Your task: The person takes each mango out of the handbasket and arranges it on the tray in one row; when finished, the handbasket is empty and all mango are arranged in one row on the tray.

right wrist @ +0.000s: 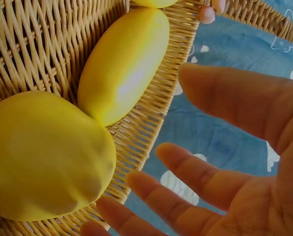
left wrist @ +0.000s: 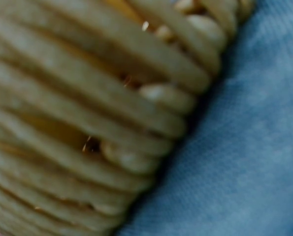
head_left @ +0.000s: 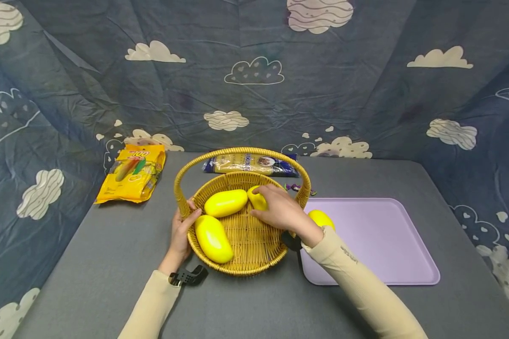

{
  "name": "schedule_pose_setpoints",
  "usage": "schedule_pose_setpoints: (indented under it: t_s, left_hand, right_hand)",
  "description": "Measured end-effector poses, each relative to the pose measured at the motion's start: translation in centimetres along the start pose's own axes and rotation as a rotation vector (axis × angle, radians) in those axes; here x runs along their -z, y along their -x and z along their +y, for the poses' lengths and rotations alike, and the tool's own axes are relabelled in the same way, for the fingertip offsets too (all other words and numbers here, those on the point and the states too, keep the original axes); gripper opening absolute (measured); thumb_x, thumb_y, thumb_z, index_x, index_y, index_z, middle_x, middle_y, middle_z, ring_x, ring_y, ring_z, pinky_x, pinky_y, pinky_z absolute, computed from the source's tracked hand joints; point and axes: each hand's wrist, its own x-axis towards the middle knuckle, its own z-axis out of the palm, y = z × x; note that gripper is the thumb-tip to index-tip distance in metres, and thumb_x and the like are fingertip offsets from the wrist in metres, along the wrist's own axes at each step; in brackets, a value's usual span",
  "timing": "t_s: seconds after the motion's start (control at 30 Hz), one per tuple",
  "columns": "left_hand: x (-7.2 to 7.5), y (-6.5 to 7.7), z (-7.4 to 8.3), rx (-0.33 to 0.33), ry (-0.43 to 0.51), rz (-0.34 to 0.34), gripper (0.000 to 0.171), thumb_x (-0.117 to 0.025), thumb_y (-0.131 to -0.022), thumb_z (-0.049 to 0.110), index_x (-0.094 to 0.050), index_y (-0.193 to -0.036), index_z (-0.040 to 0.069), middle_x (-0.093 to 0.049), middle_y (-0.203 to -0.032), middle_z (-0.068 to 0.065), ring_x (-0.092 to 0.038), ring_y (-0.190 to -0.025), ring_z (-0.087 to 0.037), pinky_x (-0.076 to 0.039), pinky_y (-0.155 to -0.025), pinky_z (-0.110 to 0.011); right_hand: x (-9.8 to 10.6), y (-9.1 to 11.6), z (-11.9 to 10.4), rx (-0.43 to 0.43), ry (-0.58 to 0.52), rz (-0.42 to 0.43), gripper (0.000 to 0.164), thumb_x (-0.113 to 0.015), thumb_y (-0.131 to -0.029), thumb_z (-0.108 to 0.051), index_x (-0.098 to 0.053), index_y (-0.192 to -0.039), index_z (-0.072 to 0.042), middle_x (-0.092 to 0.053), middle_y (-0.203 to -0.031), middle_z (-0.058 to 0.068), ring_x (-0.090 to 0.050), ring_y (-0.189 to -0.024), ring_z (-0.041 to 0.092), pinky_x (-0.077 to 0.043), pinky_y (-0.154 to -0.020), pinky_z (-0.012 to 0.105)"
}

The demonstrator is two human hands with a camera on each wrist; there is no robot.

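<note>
A round wicker basket [head_left: 254,240] with a tall arched handle stands mid-table, holding yellow mangoes [head_left: 225,203]. My left hand [head_left: 181,235] grips its left rim, thumb over the edge by the handle's foot. Blurred wicker weave [left wrist: 82,93] fills much of the left wrist view. Reaching over the right side, my right hand [head_left: 280,205] is beside the mango at the back right [right wrist: 48,157]. In the right wrist view its fingers [right wrist: 200,174] are spread and hold nothing. Another mango [head_left: 213,239] lies at the basket's left front.
On the right lies a lilac tray [head_left: 381,240], with a yellow mango [head_left: 321,218] at its left side, partly behind my right forearm. A yellow candy bag [head_left: 133,174] is at back left. Behind the basket are a pasta packet [head_left: 250,164] and small wrapped candy [head_left: 294,187].
</note>
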Motion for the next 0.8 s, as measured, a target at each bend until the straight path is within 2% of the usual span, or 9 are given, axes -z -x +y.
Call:
schedule_pose_setpoints:
  t_s: [0.33,0.53,0.8]
  left_hand:
    - [0.1,0.0,-0.2,-0.001,0.018,0.001,0.015,-0.056,-0.090,0.000,-0.045,-0.098,-0.005,-0.046,-0.091,-0.004,-0.042,-0.086,-0.015,-0.034,-0.079,-0.025]
    - [0.2,-0.1,-0.2,0.001,0.022,-0.002,0.018,-0.057,-0.090,0.001,-0.044,-0.099,-0.007,-0.046,-0.091,-0.005,-0.043,-0.086,-0.015,-0.035,-0.080,-0.025]
    - [0.1,0.0,-0.1,-0.002,0.024,0.000,0.015,-0.060,-0.089,0.004,-0.048,-0.098,-0.001,-0.046,-0.092,-0.006,-0.043,-0.086,-0.015,-0.035,-0.080,-0.025]
  right_hand:
    - [-0.2,-1.5,0.3,-0.083,0.050,-0.032,0.050,-0.069,-0.086,-0.022,-0.053,-0.131,-0.006,-0.046,-0.133,0.020,-0.043,-0.121,0.035,-0.037,-0.096,0.047]
    - [-0.3,-2.5,0.5,-0.157,0.084,-0.071,0.046,-0.064,-0.088,-0.019,-0.052,-0.132,-0.008,-0.042,-0.138,0.020,-0.042,-0.123,0.036,-0.036,-0.096,0.048]
    - [-0.6,-2.9,1.1,-0.151,0.093,-0.073,0.046,-0.065,-0.084,-0.014,-0.056,-0.128,-0.006,-0.049,-0.130,0.018,-0.048,-0.116,0.034,-0.041,-0.090,0.044]
